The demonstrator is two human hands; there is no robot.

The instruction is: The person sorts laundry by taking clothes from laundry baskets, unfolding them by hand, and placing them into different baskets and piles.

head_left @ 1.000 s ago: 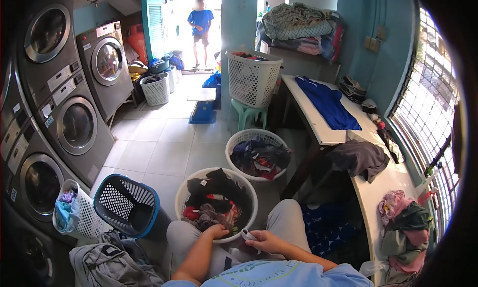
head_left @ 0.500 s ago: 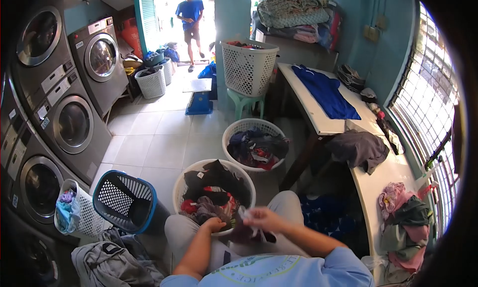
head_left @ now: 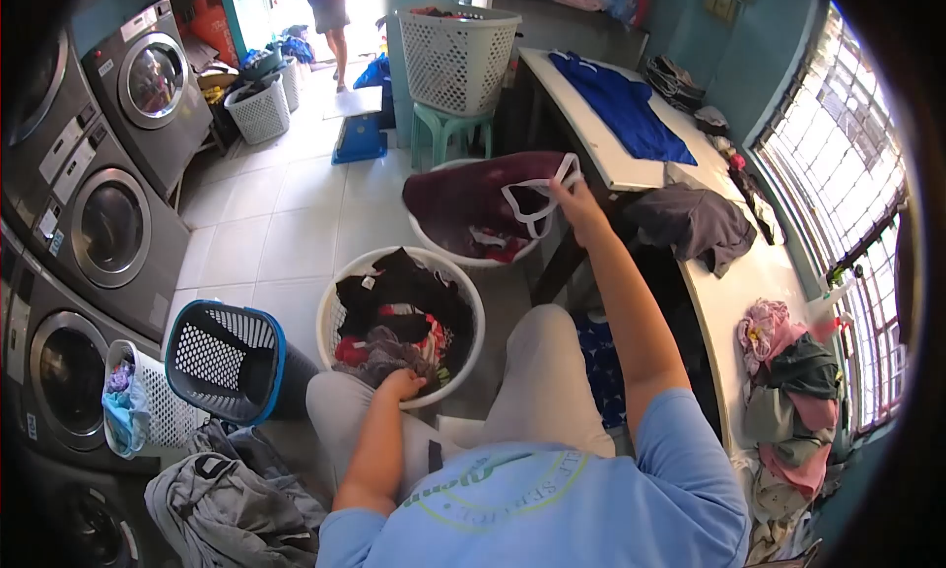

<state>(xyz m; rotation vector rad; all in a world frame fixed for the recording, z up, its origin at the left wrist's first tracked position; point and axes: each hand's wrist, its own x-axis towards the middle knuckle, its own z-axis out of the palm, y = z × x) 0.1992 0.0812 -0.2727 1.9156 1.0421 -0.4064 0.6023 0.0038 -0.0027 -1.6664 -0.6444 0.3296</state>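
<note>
In the head view, my right hand [head_left: 569,192] is raised at arm's length, closed on the white-trimmed edge of a maroon garment [head_left: 458,199], possibly a sleeveless top. The garment spreads out to the left over the farther white laundry basket [head_left: 424,241], hiding part of the clothes in it. My left hand [head_left: 402,383] rests at the near rim of the closer white laundry basket [head_left: 475,341], its fingers curled on a grey-brown garment [head_left: 379,356]. Black and red clothes lie in that same basket.
An empty dark basket with a blue rim [head_left: 276,400] stands left, near a grey clothes pile [head_left: 222,509]. Washing machines [head_left: 108,223] line the left wall. A table [head_left: 591,154] on the right carries a blue garment [head_left: 626,105]. A person [head_left: 330,16] stands in the doorway.
My right hand has moved from my lap up and forward to the right, carrying the maroon garment, now spread out. My left hand stays by the closer basket. The view has tilted down.
</note>
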